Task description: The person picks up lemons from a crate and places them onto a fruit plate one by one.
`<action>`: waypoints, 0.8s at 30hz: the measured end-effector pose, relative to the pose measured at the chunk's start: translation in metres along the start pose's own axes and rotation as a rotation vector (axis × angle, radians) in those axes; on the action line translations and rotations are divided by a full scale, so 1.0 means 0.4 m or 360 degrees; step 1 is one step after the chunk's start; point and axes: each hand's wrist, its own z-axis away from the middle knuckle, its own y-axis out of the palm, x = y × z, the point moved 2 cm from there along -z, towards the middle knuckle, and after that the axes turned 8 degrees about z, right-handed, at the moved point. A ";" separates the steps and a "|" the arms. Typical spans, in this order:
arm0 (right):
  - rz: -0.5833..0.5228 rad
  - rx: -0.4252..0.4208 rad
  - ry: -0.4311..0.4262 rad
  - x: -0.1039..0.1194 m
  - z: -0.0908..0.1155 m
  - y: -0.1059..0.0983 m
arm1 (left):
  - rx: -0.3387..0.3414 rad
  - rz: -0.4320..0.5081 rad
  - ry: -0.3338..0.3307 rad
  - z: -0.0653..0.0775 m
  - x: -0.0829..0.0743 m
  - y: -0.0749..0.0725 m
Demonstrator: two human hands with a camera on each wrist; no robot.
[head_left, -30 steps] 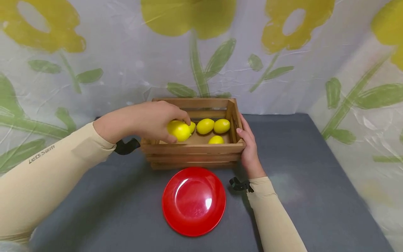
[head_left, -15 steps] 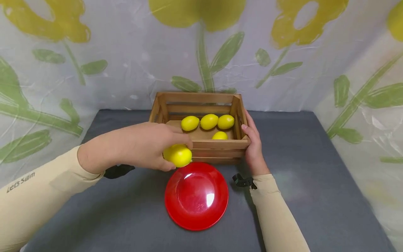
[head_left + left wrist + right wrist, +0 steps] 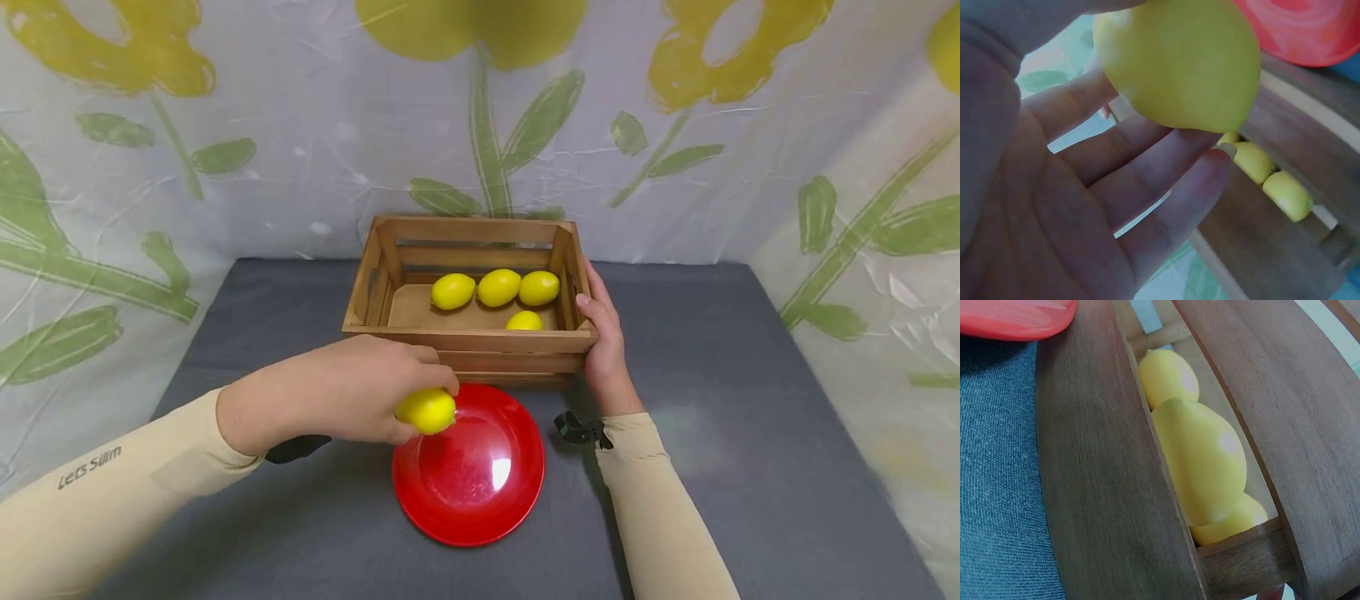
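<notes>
In the head view my left hand (image 3: 352,390) pinches a lemon (image 3: 427,410) between thumb and fingers, over the upper left part of a red plate (image 3: 480,508). The left wrist view shows this lemon (image 3: 1179,62) close up against the fingers. My right hand (image 3: 606,350) grips the right end of a slatted wooden crate (image 3: 472,340), its thumb on the top corner. Inside the crate lie several more lemons (image 3: 498,288), mostly toward the back and right. Through a gap between slats, the right wrist view shows lemons (image 3: 1200,462) too.
A dark grey cloth (image 3: 720,433) covers the table under crate and plate. Behind stands a pale curtain (image 3: 315,167) printed with yellow flowers. The crate's front wall rises just behind the plate's far rim.
My left hand has lifted the lemon out of the crate, over its front wall, and brought it toward me above the plate. The right hand keeps its hold on the crate.
</notes>
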 end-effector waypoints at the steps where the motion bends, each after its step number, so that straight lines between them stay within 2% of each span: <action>1: 0.0000 -0.0002 0.0000 0.000 0.000 0.000 | 0.0000 0.0000 -0.0001 -0.003 0.002 0.007; 8: -0.0008 0.0001 -0.0015 0.004 -0.001 0.000 | -0.0011 -0.0099 -0.0007 -0.025 0.020 0.062; 14: -0.0011 -0.0002 -0.0035 0.003 -0.006 0.000 | -0.0032 -0.0194 -0.0005 -0.046 0.031 0.094; 24: 0.0000 0.0006 -0.0026 -0.006 -0.006 -0.002 | -0.0001 -0.0122 -0.0031 -0.073 0.050 0.158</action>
